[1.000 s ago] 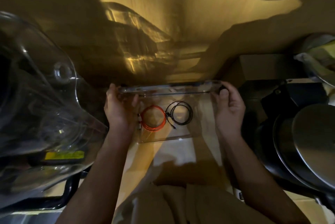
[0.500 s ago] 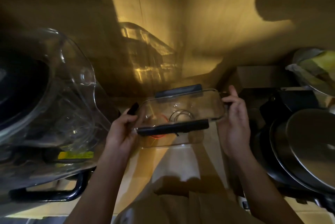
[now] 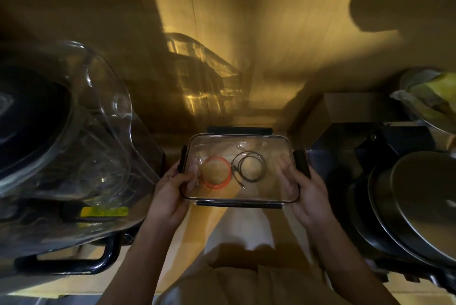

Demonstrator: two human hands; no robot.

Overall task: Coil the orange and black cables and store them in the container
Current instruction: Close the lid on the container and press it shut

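A clear rectangular container [image 3: 278,141] with black latches on its lid is held level in front of me over a wooden shelf. Inside it lie a coiled orange cable [image 3: 227,182] on the left and a coiled black cable [image 3: 262,171] on the right, side by side. My left hand [image 3: 170,193] grips the container's left end, thumb on the lid. My right hand [image 3: 311,196] grips its right end, fingers under it.
A large clear glass lid over a black pan [image 3: 61,146] with a black handle [image 3: 69,262] fills the left. Stacked dark pans with a steel lid [image 3: 419,210] crowd the right. A cardboard box [image 3: 355,107] stands at the back right. The wooden wall lies behind.
The container was open and flat a second ago, then tilted up with its lid on; now it is level again and held slightly lower and nearer to me, in both hands.
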